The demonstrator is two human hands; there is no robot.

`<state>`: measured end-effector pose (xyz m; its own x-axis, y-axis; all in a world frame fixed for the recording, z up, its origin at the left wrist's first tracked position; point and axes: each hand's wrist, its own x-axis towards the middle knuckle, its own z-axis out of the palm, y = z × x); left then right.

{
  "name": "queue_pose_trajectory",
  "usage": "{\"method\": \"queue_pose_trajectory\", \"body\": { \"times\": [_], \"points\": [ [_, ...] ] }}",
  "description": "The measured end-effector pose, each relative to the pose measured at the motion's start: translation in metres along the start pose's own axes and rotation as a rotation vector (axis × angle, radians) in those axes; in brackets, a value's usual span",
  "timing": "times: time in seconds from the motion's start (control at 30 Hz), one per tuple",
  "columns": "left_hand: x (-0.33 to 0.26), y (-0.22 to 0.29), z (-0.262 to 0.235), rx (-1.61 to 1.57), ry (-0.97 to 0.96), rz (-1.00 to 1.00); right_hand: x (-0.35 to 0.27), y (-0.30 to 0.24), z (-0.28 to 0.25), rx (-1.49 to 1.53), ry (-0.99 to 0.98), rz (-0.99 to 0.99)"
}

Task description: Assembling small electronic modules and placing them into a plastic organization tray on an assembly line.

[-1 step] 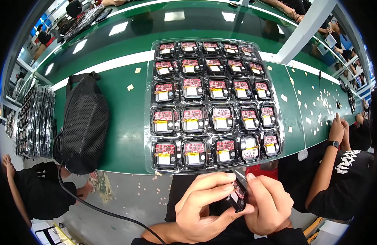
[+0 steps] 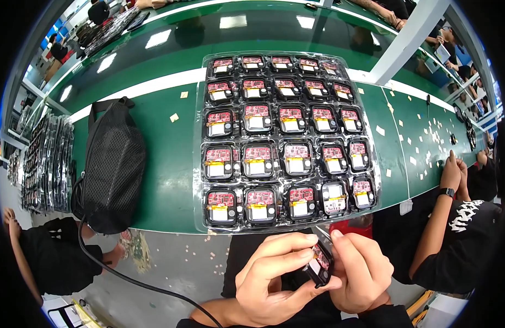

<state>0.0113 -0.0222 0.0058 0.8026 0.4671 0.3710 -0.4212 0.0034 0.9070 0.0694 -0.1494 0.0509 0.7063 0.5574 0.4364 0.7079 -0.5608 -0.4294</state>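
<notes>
My left hand (image 2: pixel 277 273) is closed round the edges of a small black device housing (image 2: pixel 320 264). The housing is held tilted, with a red circuit board and a pale block showing inside. Close against its right side, my right hand (image 2: pixel 362 270) is closed, thumb and forefinger pinched on a thin silvery piece whose kind I cannot make out. Just beyond both hands, a clear plastic tray (image 2: pixel 200 186) lies on the green table, holding rows of similar black housings with red boards, most with yellow tape and pale blocks.
A black mesh bag (image 2: pixel 114 164) lies left of the tray, and a black cable (image 2: pixel 148 285) runs from it towards me. Stacked trays (image 2: pixel 47 164) stand farther left. Small paper bits (image 2: pixel 413 161) litter the table at right, near a co-worker's hands (image 2: pixel 454 172). A white post (image 2: pixel 408 44) rises behind.
The housing in my left hand has tipped slightly and shifted a little to the right. My right hand has barely moved.
</notes>
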Motion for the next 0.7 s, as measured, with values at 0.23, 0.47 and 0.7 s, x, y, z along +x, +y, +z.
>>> {"method": "queue_pose_trajectory", "body": {
  "times": [0.23,0.47,0.7],
  "points": [
    [-0.004,-0.015,-0.002,-0.319,0.032,-0.085,-0.006,0.008,-0.003,0.008,0.017,-0.08],
    [-0.004,-0.013,-0.003,-0.257,-0.012,-0.088,-0.003,0.009,0.0,0.002,0.045,-0.15],
    [-0.004,-0.015,-0.004,-0.231,-0.005,-0.073,-0.004,0.009,0.001,0.017,0.035,-0.145]
  ]
}}
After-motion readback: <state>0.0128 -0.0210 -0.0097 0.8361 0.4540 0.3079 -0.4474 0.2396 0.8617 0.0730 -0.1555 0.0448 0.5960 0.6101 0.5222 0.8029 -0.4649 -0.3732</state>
